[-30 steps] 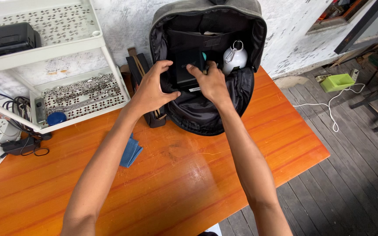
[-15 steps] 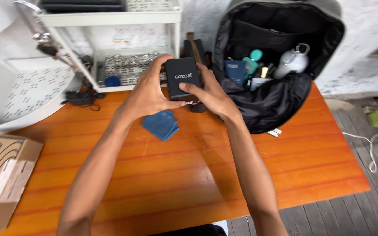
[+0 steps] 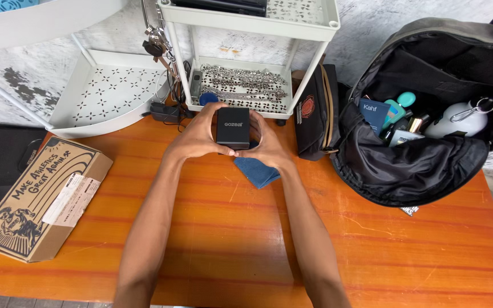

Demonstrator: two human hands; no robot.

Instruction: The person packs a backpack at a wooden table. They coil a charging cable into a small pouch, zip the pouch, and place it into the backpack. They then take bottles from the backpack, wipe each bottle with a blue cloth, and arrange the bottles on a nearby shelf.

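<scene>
Step in hand: a small black box is held up in both hands over the far side of the counter; I judge this to be the handling or inspecting stage, the box not yet set down.
Left hand: grip closed on the box's left side, fingers wrapped over its top edge.
Right hand: grip closed on the box's right side and lower corner.
Box position: upright, front face towards the holder, clear of the counter, just in front of the white rack.
Below the box: a blue cloth lies flat on the counter, partly under the right hand.
Right of the hands: a black pouch stands on edge; beside it an open backpack holds a white bottle and small toiletries.
Left of the hands: a cardboard carton at the counter's edge.
Next move, as judged: either hand needs to shift before the box can be opened or put down; the free counter nearest is just this side of the cloth.
Risk: slight; both grips look secure.
</scene>
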